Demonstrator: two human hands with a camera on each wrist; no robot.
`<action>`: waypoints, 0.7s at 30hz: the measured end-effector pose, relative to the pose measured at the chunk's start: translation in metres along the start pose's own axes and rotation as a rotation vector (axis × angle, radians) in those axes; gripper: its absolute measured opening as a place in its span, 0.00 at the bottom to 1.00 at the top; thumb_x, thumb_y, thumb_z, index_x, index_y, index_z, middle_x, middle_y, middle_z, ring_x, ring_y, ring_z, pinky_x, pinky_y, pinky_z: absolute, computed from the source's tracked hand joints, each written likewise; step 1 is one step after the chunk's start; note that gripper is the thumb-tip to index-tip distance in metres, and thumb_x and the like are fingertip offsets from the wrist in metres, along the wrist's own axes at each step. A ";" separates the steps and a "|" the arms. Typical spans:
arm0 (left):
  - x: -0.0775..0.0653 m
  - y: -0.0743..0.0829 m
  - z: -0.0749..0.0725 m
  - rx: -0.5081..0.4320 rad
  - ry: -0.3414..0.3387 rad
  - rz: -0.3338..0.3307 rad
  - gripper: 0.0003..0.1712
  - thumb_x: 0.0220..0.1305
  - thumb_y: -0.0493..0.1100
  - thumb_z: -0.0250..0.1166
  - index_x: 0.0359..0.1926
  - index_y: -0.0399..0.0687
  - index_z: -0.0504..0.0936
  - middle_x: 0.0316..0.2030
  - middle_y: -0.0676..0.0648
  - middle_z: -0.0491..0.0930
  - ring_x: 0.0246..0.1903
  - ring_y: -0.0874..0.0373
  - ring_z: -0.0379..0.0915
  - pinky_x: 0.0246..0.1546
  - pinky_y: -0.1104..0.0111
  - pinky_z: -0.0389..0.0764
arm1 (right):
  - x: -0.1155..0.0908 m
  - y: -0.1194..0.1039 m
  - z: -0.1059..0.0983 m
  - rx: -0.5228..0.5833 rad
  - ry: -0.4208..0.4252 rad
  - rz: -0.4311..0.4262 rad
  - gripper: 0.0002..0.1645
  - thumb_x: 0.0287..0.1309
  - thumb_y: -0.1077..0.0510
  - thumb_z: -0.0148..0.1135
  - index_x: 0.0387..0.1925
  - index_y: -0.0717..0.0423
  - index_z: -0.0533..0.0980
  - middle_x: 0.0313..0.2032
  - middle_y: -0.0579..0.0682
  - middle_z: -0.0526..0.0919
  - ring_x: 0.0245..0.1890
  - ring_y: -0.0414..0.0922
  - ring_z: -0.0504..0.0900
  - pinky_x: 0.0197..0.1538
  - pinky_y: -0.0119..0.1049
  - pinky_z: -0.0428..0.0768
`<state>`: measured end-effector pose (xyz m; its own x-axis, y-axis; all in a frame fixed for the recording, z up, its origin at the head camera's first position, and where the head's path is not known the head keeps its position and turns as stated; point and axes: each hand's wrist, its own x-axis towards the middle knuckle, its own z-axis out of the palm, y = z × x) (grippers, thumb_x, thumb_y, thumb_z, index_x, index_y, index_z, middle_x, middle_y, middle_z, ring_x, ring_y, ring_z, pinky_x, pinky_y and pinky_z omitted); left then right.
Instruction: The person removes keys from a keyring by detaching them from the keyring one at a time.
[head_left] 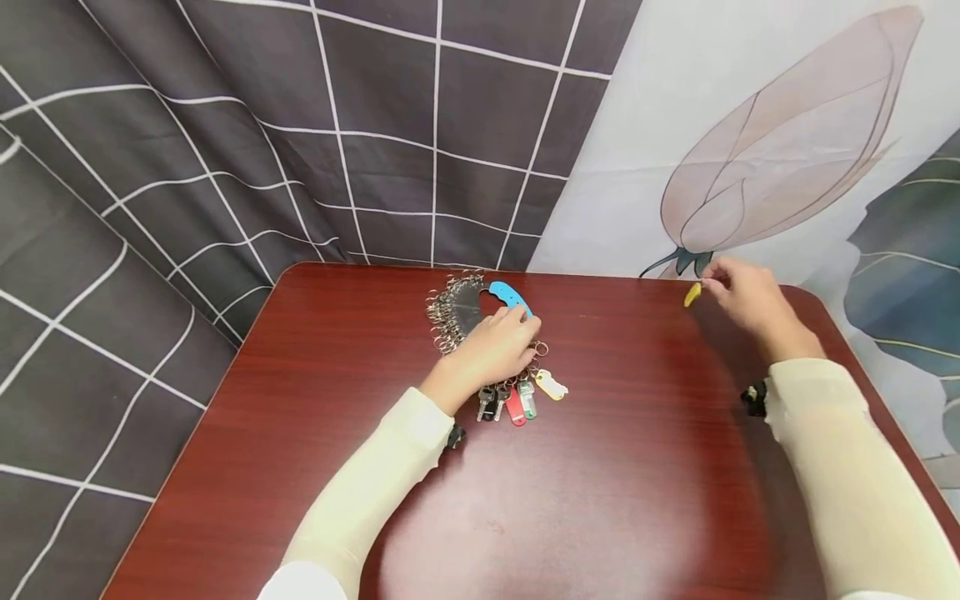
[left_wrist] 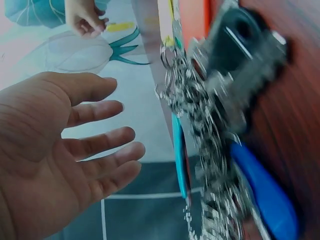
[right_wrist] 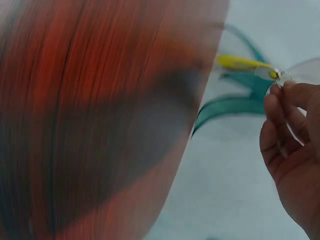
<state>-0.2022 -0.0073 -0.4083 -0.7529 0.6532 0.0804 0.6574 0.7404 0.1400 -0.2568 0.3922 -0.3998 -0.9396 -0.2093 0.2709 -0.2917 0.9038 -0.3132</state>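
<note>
Hands: two, left hand (head_left: pixel 491 346) and right hand (head_left: pixel 746 296). Sleeves (head_left: pixel 382 467): two. Table (head_left: pixel 322 358): one. Hanging cloths: two, dark checked cloth (head_left: pixel 382 92) and pale flowered cloth (head_left: pixel 615 192). Yellow tags (head_left: pixel 692 294): two. Red tag (head_left: pixel 515 407): one. Green-edged tag (head_left: pixel 528 401): one. Light-blue curved piece (head_left: pixel 508 293): one. Keys (head_left: pixel 484 404): at least two visible. Metal rings (head_left: pixel 442 312): many, overlapping, exact count not readable.

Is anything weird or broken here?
I see nothing broken or spilled. Only one bright yellow tag stands out: the right hand pinches it away from the other tags, which sit bunched with keys near the left hand.
</note>
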 end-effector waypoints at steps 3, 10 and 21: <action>-0.009 -0.007 -0.003 0.013 0.017 0.003 0.18 0.64 0.50 0.62 0.50 0.47 0.75 0.46 0.45 0.72 0.42 0.50 0.70 0.42 0.59 0.78 | -0.001 0.015 -0.008 -0.065 0.010 -0.067 0.02 0.60 0.67 0.59 0.34 0.63 0.74 0.29 0.64 0.81 0.31 0.61 0.77 0.36 0.60 0.72; -0.032 -0.025 -0.009 0.045 0.063 0.004 0.16 0.62 0.51 0.64 0.45 0.47 0.75 0.40 0.47 0.71 0.39 0.52 0.68 0.41 0.61 0.76 | -0.008 0.037 -0.028 -0.196 -0.082 -0.088 0.04 0.56 0.68 0.61 0.32 0.59 0.74 0.27 0.58 0.80 0.27 0.58 0.76 0.31 0.57 0.74; -0.059 -0.034 -0.017 0.109 0.076 0.045 0.15 0.60 0.48 0.66 0.44 0.45 0.77 0.37 0.46 0.72 0.37 0.52 0.66 0.36 0.62 0.76 | -0.005 0.034 -0.013 -0.241 -0.170 -0.084 0.04 0.56 0.67 0.60 0.30 0.57 0.74 0.29 0.55 0.79 0.30 0.56 0.77 0.32 0.56 0.75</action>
<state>-0.1806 -0.0735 -0.4013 -0.7199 0.6756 0.1592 0.6872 0.7259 0.0268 -0.2596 0.4284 -0.4003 -0.9365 -0.3280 0.1240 -0.3376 0.9390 -0.0659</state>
